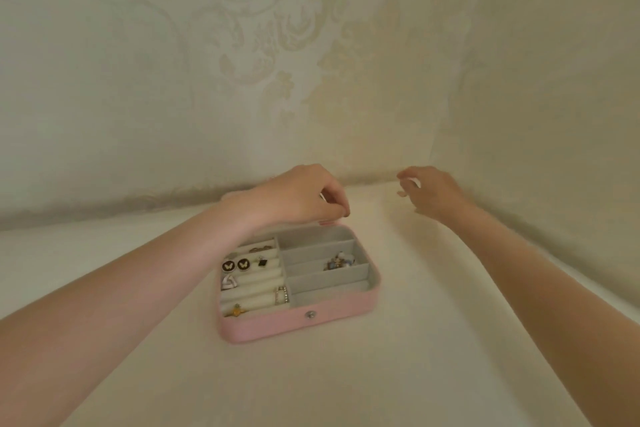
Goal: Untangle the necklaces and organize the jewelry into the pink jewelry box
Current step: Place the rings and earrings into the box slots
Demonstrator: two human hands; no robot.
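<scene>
No legible brand, label or writing anywhere. Pink jewelry box [277, 328] lying open on a cream desk [398, 374], slightly left of centre, silver snap button [310, 314] on its near wall. Grey lining inside, split in two halves. Left half: padded ring rolls holding a pair of round black butterfly earrings [236, 264], a small black square charm [262, 262], a white and silver piece [229, 282], a stone-set ring [281, 295], a gold ring [237, 311] nearest the front, and a small dark item at the far end, too blurred to identify. Right half: four long compartments stacked from far to near, the second from the far end holding a tangled cluster of blue and gold jewelry [340, 262]; no contents visible in the other three. Left hand [300, 193] over the far edge of the box, fingers curled, thumb and fingertips pinched together around something too small to make out. Right hand [431, 191] raised above the desk, to the right of the box and well apart from it, fingers loosely spread, holding nothing. Patterned damask wallpaper [277, 45] behind the desk.
</scene>
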